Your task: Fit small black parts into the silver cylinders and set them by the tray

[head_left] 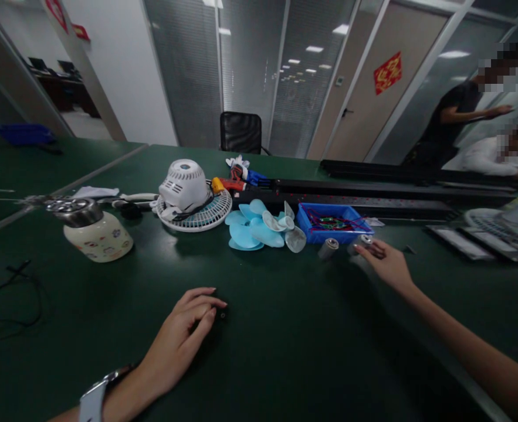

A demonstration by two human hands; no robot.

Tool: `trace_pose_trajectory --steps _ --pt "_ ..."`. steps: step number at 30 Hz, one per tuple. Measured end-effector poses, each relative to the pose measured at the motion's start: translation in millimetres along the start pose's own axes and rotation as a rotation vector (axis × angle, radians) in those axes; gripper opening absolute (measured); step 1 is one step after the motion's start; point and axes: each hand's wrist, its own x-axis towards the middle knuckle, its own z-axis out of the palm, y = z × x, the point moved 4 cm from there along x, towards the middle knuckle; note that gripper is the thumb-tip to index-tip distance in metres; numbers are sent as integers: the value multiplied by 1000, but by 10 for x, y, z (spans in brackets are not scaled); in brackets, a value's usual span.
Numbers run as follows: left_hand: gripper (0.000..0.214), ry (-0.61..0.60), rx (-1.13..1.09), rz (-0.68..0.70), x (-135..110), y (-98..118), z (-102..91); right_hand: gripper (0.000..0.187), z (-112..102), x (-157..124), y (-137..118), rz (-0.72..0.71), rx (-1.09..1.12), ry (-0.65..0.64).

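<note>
head: wires in blue tray; right hand pinches cylinder; left hand pinches black part

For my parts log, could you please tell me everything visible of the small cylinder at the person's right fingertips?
The small cylinder looks silvery, metal by its sheen, with a round end showing. It lies on its side on the green table, near the blue tray. The right hand's fingers touch it, partly hiding it.

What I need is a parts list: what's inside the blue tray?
The blue tray holds a tangle of red and green wires. Its near wall and the tangle hide whatever lies underneath.
</note>
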Motion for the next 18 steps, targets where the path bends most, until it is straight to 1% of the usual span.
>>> trace_pose_trajectory --steps 2,5,7,8,10,11,12,13,14,15,16,17,18 --pt "32 5 3 -4 3 -16 5 50 7 69 77 9 -16 -30" --pt "33 15 1 -7 0 -23 2 53 49 58 210 16 -27 -79" --pt "32 39 -11 -14 -6 -13 -14 60 44 8 239 -21 -34 -56" --pt "32 58 -19 -18 -9 -4 -26 66 24 -31 209 -62 -59 -12" --pt "32 105 -37 -31 -13 17 -56 78 -26 -160 27 -193 -167 141" --pt "32 131 -44 -39 -13 26 -71 78 -30 -257 -123 -280 -239 217" --pt "33 156 -49 -46 -11 35 -85 73 -2 -371 -300 -376 -304 262" --pt "35 179 -52 -53 -9 41 -97 63 72 -496 -488 -472 -349 246" --pt "37 200 -51 -60 -7 45 -106 49 194 -627 -676 -567 -360 167" --pt "37 215 -48 -64 -5 47 -112 35 365 -760 -849 -642 -342 14" --pt "37 226 -44 -66 -3 47 -116 27 578 -893 -997 -688 -298 -201" --pt "36 232 -41 -70 -3 46 -116 26 799 -1025 -1124 -712 -233 -400" --pt "34 235 -39 -74 -4 44 -115 29 1013 -1136 -1226 -704 -171 -545"
